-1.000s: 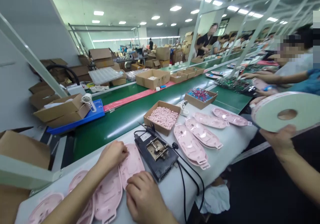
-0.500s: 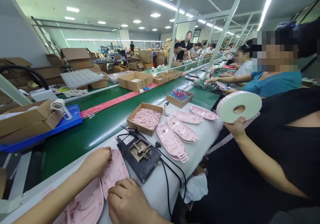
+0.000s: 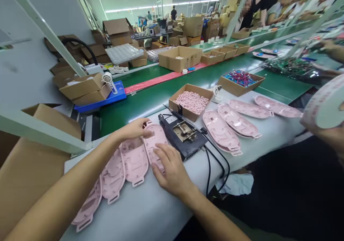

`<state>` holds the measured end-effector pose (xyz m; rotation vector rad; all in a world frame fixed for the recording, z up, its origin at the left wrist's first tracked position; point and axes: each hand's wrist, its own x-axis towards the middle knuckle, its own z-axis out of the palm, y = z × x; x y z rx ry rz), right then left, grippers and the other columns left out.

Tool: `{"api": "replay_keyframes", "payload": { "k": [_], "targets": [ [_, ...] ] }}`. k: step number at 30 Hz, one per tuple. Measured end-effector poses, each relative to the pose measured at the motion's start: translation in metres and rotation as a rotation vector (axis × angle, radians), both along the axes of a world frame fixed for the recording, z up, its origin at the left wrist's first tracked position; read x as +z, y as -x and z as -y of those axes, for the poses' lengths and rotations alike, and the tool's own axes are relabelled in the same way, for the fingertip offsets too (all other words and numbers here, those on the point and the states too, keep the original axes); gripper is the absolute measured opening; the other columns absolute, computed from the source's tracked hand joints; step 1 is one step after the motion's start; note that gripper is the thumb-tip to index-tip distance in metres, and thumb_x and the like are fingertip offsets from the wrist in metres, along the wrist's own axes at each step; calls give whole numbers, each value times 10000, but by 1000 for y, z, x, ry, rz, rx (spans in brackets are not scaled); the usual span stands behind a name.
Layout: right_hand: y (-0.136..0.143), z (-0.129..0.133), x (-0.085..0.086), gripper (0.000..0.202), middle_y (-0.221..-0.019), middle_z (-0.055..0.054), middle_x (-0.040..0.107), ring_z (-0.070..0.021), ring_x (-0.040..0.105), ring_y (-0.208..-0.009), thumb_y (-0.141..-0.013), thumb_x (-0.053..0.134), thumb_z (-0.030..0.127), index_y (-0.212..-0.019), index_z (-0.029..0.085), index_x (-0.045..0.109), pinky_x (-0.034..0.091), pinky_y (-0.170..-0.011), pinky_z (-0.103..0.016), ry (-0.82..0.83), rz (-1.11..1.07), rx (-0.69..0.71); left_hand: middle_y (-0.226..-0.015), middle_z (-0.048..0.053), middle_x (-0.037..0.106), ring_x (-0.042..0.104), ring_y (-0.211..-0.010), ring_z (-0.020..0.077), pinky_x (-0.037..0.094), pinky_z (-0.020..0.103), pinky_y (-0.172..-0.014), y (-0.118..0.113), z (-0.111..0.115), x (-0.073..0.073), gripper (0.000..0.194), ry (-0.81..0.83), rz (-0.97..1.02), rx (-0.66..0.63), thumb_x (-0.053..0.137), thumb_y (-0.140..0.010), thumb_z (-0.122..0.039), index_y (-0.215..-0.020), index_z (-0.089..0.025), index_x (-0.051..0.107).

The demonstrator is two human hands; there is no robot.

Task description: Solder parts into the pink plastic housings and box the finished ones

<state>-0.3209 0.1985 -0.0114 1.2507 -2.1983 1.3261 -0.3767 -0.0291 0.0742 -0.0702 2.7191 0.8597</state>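
Several pink plastic shells lie in a row on the white-covered bench (image 3: 129, 212). My left hand (image 3: 137, 129) pinches the top end of the rightmost shell of this row (image 3: 155, 137). Over the lower part of that same shell, my right hand (image 3: 170, 167) rests with fingers spread. Left of it lies another pink shell (image 3: 135, 162), partly beneath my left wrist. Just right of my hands sits a black soldering unit (image 3: 185, 135) with cables. An open box of small pink pieces (image 3: 191, 102) stands behind the unit.
More pink shells (image 3: 221, 131) lie right of the unit. A box of red and blue wired parts (image 3: 240, 80) stands behind them. A green conveyor (image 3: 150, 99) runs along the bench. At the right edge, a person's hand holds a large tape roll (image 3: 329, 104).
The view has turned left and down, showing more of the shell row. My left hand is now at the top of the rightmost shell, and my right hand's fingers have spread over it.
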Motion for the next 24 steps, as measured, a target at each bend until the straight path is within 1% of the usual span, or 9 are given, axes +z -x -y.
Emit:
{"api": "replay_keyframes", "payload": {
  "k": [2,4,7,9,13,16,19,22,24],
  "targets": [
    [3,5,11,453,-1500,-145,437,-281,411,-1392,-942,548,192,-1383,145,454,410,-1128,-481,89,-18,-75,-937,33,634,578,-793,153,446,247,-676,-10,-7,12,360,-95,-38,2,642,-802,-408,-1039,-142,587],
    [8,13,20,474,-1554,-150,367,-277,345,-1460,-951,525,173,-1413,156,418,386,-1173,-482,162,-42,-128,-888,19,610,559,-744,134,439,231,-633,-20,-14,21,333,-159,-51,-5,627,-838,-414,-1028,-146,575],
    [16,25,29,486,-1558,-137,380,-260,342,-1476,-960,505,154,-1433,178,394,385,-1186,-475,216,-67,-205,-808,6,588,543,-700,120,442,217,-607,-32,-22,31,324,-277,-32,-66,648,-872,-448,-968,-142,598],
    [19,28,33,486,-1541,-120,414,-239,379,-1454,-967,505,152,-1438,185,391,390,-1191,-450,211,-46,-214,-785,6,598,543,-692,114,458,209,-618,-39,-26,37,312,-332,-21,-104,656,-885,-443,-938,-137,620],
    [18,24,39,456,-1502,-94,461,-208,453,-1385,-976,494,130,-1422,186,421,418,-1179,-403,205,29,-132,-721,-9,596,525,-653,100,437,181,-581,-52,-28,50,240,-281,-3,-112,645,-895,-381,-882,-142,643],
    [15,20,42,464,-1471,-81,487,-198,482,-1352,-962,463,80,-1409,204,446,438,-1161,-402,214,32,-99,-698,-25,569,482,-626,87,405,167,-553,-59,-30,56,158,-269,32,-122,634,-868,-301,-899,-150,667],
    [13,20,43,494,-1439,-73,509,-184,490,-1337,-935,483,62,-1405,211,445,439,-1166,-388,228,34,-83,-687,-34,559,458,-616,82,383,165,-546,-63,-33,56,116,-187,-44,-104,586,-833,-229,-869,-151,663],
    [12,21,42,517,-1427,-69,514,-175,491,-1333,-907,504,52,-1394,215,443,439,-1170,-374,240,42,-83,-666,-42,551,439,-600,81,358,174,-533,-66,-37,52,123,-92,-123,-92,561,-799,-215,-849,-152,654],
    [11,22,42,515,-1419,-73,518,-180,494,-1328,-899,512,54,-1384,214,446,443,-1163,-374,242,43,-86,-648,-48,537,420,-585,78,338,179,-524,-68,-40,50,132,-69,-147,-98,546,-787,-211,-839,-151,651]
  ]
}}
